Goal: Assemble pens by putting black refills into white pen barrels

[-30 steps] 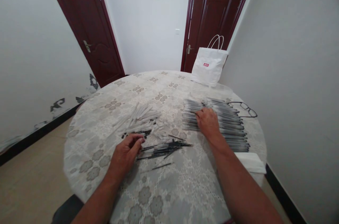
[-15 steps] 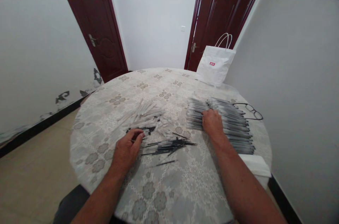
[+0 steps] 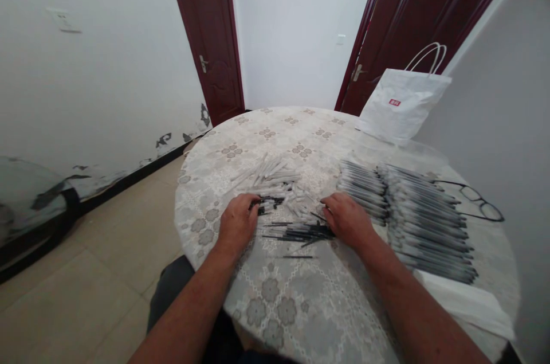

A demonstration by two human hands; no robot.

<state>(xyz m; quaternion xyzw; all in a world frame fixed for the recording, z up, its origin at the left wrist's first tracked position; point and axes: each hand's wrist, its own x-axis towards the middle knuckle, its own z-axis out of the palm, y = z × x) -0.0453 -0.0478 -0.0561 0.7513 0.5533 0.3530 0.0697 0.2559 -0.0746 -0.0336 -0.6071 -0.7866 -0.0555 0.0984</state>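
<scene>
My left hand [image 3: 239, 222] rests at the left of the table, its fingertips curled together at a cluster of small black pen caps [image 3: 275, 202]. What it pinches is too small to make out. Behind the caps lies a loose pile of whitish pen barrels [image 3: 268, 172]. My right hand [image 3: 349, 219] has its fingers bent and drawn together, just right of the loose barrels; anything in them is hidden. Between both hands, thin dark pen refills [image 3: 303, 231] lie in a heap, with a single refill [image 3: 298, 257] nearer me.
Rows of grey pens [image 3: 425, 215] lie side by side on the right, with a shorter row [image 3: 363, 186] beside them. Eyeglasses [image 3: 472, 200], a white paper bag [image 3: 404, 103] and a folded white item [image 3: 466, 301] are also on the round, cloth-covered table [image 3: 275, 129].
My right hand has moved left, off the rows of pens, to beside the refill heap. My left hand has come closer in to the black caps. The view has swung left.
</scene>
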